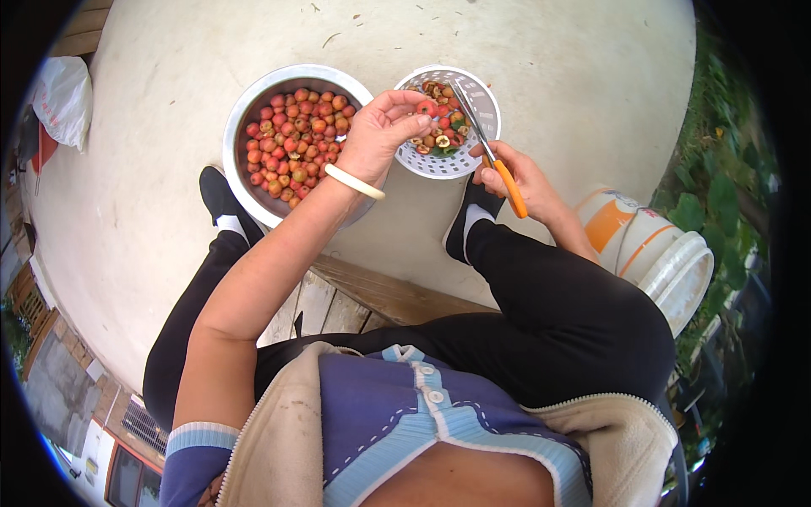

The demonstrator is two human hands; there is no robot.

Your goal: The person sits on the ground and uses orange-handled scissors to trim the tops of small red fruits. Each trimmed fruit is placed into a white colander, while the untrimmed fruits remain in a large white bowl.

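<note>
Between the thumb and fingers of my left hand [386, 130] is a small red fruit [427, 109], perhaps a hawthorn or crab apple, above the near-left rim of a perforated plastic basket [485, 104]. My right hand [523, 180] grips scissors [507, 184] by their orange handles, with the metal blades pointing up and left over the basket. Cut fruit pieces [442, 141] and green leaf bits lie in the basket. To the left, a metal basin [236, 142] holds many whole red fruits [298, 142], partly covered by my left wrist.
Both containers stand on a pale concrete floor [570, 76]. A lidded plastic bucket [633, 234] lies tilted at right, beside green plants [716, 203]. My black shoes [218, 193] flank the containers. A weathered wooden board edge [380, 288] runs below me. A white plastic bag [63, 101] is far left.
</note>
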